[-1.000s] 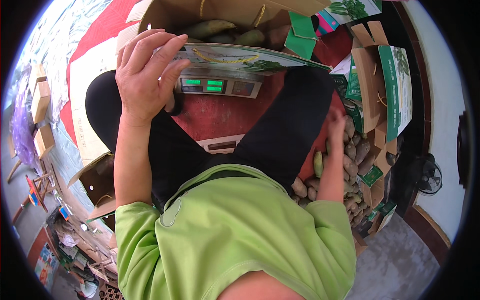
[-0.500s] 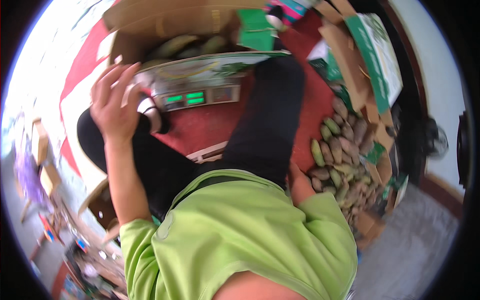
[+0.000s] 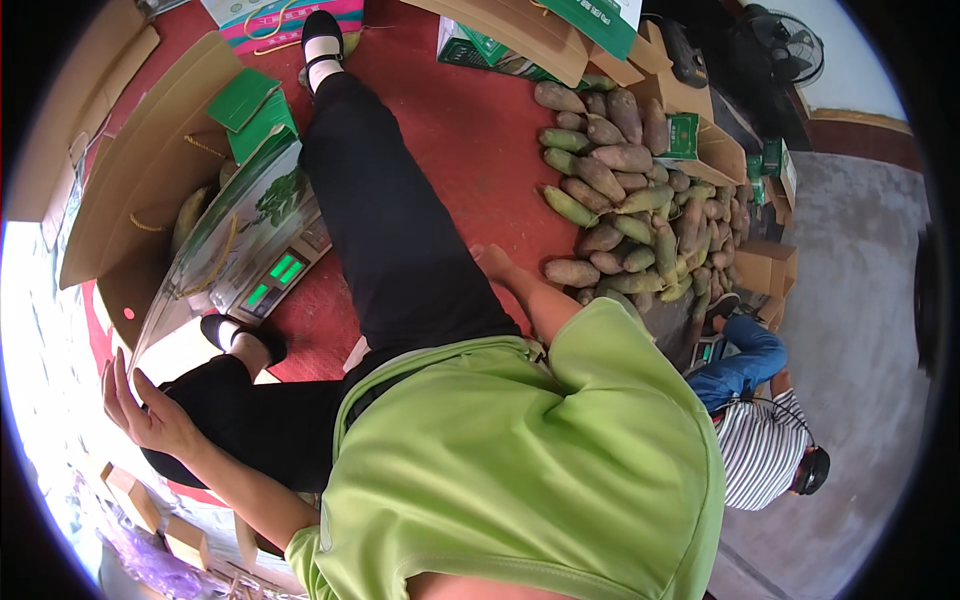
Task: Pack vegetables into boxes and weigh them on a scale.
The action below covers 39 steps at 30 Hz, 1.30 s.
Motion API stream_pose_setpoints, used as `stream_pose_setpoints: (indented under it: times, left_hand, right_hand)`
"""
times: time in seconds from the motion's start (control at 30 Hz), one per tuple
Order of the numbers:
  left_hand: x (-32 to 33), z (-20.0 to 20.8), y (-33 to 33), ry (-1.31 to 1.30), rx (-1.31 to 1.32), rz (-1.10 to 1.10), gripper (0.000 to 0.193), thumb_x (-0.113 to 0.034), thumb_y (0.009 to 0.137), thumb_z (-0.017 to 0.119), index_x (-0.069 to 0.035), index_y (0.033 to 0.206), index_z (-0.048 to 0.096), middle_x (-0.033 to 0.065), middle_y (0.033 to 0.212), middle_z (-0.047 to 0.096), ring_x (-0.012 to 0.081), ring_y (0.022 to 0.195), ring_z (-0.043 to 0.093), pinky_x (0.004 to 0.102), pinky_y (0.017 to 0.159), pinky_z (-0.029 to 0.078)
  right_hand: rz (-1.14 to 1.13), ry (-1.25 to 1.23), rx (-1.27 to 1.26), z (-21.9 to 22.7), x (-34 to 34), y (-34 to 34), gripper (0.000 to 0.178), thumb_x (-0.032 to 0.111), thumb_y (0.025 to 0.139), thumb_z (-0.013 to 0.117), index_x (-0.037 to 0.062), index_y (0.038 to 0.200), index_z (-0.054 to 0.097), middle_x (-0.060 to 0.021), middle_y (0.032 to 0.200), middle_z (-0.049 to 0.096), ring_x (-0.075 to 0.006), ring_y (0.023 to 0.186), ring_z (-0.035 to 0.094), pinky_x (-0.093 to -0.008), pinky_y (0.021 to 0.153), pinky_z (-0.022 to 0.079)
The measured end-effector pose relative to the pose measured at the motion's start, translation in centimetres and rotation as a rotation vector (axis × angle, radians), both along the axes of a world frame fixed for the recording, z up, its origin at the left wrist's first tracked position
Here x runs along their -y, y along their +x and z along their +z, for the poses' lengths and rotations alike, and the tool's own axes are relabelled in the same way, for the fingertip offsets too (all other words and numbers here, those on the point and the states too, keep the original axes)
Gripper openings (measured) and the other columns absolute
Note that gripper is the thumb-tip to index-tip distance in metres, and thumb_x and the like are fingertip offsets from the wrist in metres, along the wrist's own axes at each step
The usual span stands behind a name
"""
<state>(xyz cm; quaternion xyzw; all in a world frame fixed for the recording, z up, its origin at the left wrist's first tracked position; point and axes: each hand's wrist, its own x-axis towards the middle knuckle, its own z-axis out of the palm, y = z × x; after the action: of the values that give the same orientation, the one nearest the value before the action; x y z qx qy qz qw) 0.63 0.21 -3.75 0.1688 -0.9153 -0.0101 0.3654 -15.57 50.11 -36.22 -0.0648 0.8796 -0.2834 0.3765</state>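
My left hand (image 3: 150,418) is raised at the left beside my bent knee, fingers apart and nothing in it. Close beyond it stands an open cardboard carton (image 3: 215,225) with a green-and-white printed side and rope handles. A few long green root vegetables (image 3: 190,218) show inside. The carton rests on a weighing scale (image 3: 275,280) with lit green displays. My right hand (image 3: 490,262) is low by my right thigh, over the red floor covering, its fingers partly hidden and too small to read. To its right lies a pile of green and purplish-brown root vegetables (image 3: 625,185).
Open cartons (image 3: 540,35) stand beyond the pile, near a black fan (image 3: 785,45). A pink-and-teal box (image 3: 285,22) lies by my outstretched foot. At the right, a person in a striped shirt (image 3: 760,450) sits by another scale. Cardboard pieces (image 3: 135,495) lie at lower left.
The view has turned rightward, bringing the vegetable pile and the other person into sight. My left hand has moved from above the carton's near edge out to the left. My right hand shows more now.
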Motion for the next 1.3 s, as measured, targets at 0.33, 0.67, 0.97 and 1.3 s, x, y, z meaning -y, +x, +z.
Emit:
stream_pose_setpoints:
  times: [0.33, 0.67, 0.97, 1.3]
  left_hand:
    - [-2.6, 4.2, -3.2, 0.272, 0.321, 0.015, 0.04, -0.012, 0.075, 0.072, -0.009, 0.114, 0.066, 0.0121, 0.111, 0.063, 0.0316, 0.108, 0.056, 0.0409, 0.098, 0.04]
    - [0.4, 4.4, -4.9, 0.113, 0.686, -0.059, 0.002, -0.011, 0.075, 0.061, -0.01, 0.073, 0.062, 0.0056, 0.079, 0.055, 0.0253, 0.088, 0.059, 0.039, 0.082, 0.045]
    - [2.7, 4.4, -6.2, 0.069, 0.813, -0.207, 0.006, -0.016, 0.073, 0.063, -0.016, 0.076, 0.069, 0.0028, 0.08, 0.064, 0.0222, 0.083, 0.066, 0.0365, 0.066, 0.051]
    - [7.5, 4.6, -1.9, 0.13, 0.648, -0.23, 0.008, -0.016, 0.073, 0.061, -0.016, 0.075, 0.068, 0.0009, 0.079, 0.063, 0.0203, 0.082, 0.067, 0.0348, 0.065, 0.05]
  right_hand:
    - [-0.292, -0.206, 0.018, 5.0, 1.0, -10.1, 0.028, 0.015, 0.085, 0.066, 0.0055, 0.111, 0.065, -0.0069, 0.093, 0.069, -0.0157, 0.081, 0.066, -0.03, 0.066, 0.051]
    - [0.153, -0.568, -0.466, 30.4, 24.7, -23.2, 0.031, 0.011, 0.087, 0.066, 0.0071, 0.117, 0.061, -0.0024, 0.103, 0.063, -0.0129, 0.093, 0.06, -0.0263, 0.079, 0.048]
    - [0.98, -0.358, -0.924, 36.3, 40.2, -24.1, 0.038, 0.012, 0.074, 0.067, 0.0032, 0.111, 0.063, -0.0163, 0.106, 0.061, -0.0321, 0.095, 0.059, -0.0401, 0.079, 0.047]
    - [1.116, -0.367, -0.842, 40.1, 46.4, -20.5, 0.014, 0.012, 0.076, 0.064, -0.0005, 0.082, 0.059, -0.0154, 0.073, 0.053, -0.0322, 0.068, 0.055, -0.0368, 0.062, 0.041]
